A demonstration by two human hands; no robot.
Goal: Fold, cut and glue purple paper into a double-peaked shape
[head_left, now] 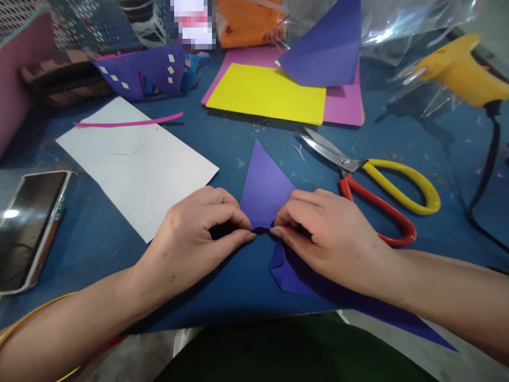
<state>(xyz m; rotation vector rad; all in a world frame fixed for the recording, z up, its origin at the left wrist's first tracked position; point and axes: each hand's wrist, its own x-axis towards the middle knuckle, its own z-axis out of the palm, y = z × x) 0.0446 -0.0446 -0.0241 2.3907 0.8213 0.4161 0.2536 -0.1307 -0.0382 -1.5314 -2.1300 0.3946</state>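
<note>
Blue tabletop [238, 286], cluttered. Purple paper [264, 185] at center, near edge. Left hand [194, 233] and right hand [330, 233] each pinch its fold at the middle, fingertips almost meeting. Risk — uneven pinch skews or tears the crease; scissors [374, 180] at 2 o'clock sit close to the right wrist.

Craft table, coloured paper sheets [265, 94], scissors [369, 178], glue gun [461, 69]
</note>
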